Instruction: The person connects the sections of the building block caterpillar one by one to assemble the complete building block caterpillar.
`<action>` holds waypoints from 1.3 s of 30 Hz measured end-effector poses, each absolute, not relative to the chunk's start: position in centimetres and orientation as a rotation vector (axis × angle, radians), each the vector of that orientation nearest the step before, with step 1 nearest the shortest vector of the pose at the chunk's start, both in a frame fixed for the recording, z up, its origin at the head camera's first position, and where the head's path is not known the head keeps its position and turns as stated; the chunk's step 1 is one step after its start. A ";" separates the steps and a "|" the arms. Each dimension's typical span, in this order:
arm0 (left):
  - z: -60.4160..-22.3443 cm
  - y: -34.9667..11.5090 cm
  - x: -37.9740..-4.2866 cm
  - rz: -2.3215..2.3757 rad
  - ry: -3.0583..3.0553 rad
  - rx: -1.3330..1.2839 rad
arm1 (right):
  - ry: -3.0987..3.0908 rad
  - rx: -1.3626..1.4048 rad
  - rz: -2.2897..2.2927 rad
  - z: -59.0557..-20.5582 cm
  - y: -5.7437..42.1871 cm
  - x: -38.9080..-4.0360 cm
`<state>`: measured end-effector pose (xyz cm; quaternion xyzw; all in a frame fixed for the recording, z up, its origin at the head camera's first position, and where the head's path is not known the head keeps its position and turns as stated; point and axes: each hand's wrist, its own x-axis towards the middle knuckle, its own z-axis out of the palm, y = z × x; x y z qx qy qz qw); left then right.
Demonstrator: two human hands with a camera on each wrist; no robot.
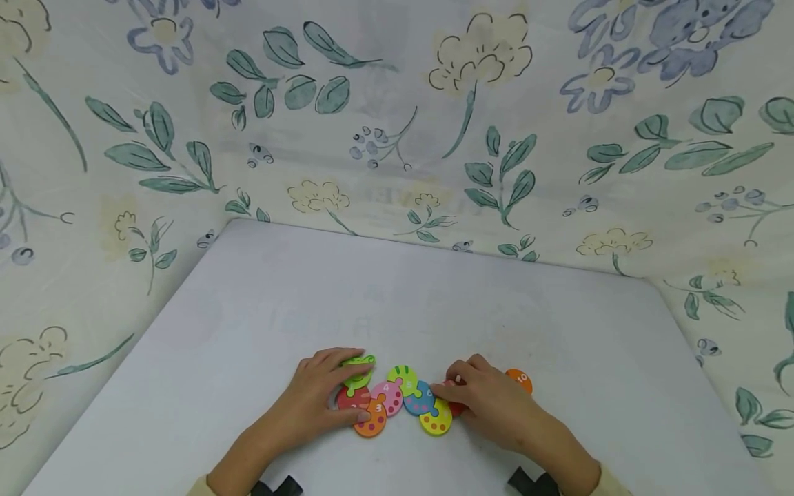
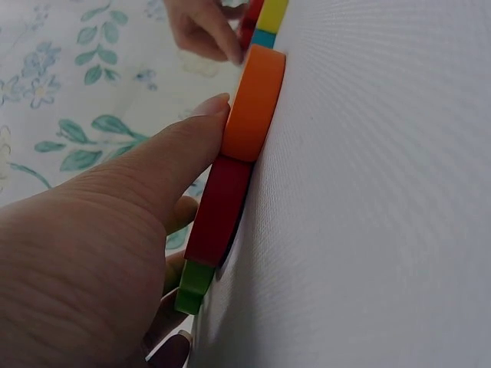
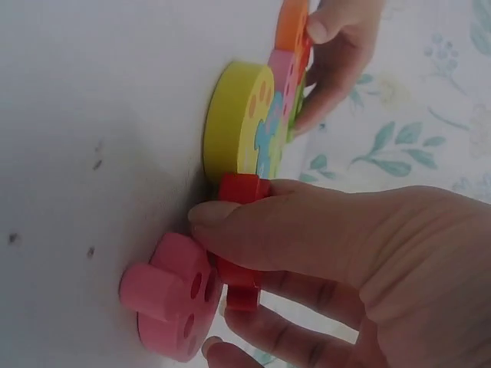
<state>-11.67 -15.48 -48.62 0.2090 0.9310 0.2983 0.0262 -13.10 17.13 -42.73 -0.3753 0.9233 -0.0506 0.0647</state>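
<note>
Numbered puzzle pieces lie joined in a wavy caterpillar row on the white table. My left hand (image 1: 313, 393) holds the row's left end. Its fingers rest on the green head piece (image 1: 358, 374) and its thumb touches the orange piece (image 2: 255, 103), beside a red piece (image 2: 219, 211). Further right run a pink piece (image 1: 387, 397), a light green piece (image 1: 403, 378), a blue piece (image 1: 419, 399) and a yellow piece (image 1: 436, 419). My right hand (image 1: 490, 396) pinches a red puzzle piece (image 3: 239, 190) against the yellow one. A loose pink piece (image 3: 178, 295) lies beneath that hand.
An orange round piece (image 1: 520, 379) lies just beyond my right hand. White tabletop (image 1: 397, 303) spreads around the pieces. Floral cloth (image 1: 397, 138) hangs behind and along the sides. Black straps (image 1: 282, 487) show at the near edge.
</note>
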 end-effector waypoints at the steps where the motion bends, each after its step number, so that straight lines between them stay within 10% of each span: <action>1: -48.6 -15.5 -11.7 0.917 2.880 0.644 | 2.792 -1.128 -0.141 -42.8 17.1 -13.0; 39: -48.8 -15.6 -11.7 0.927 2.891 0.694 | 2.982 -0.505 -0.250 -44.3 20.7 -12.7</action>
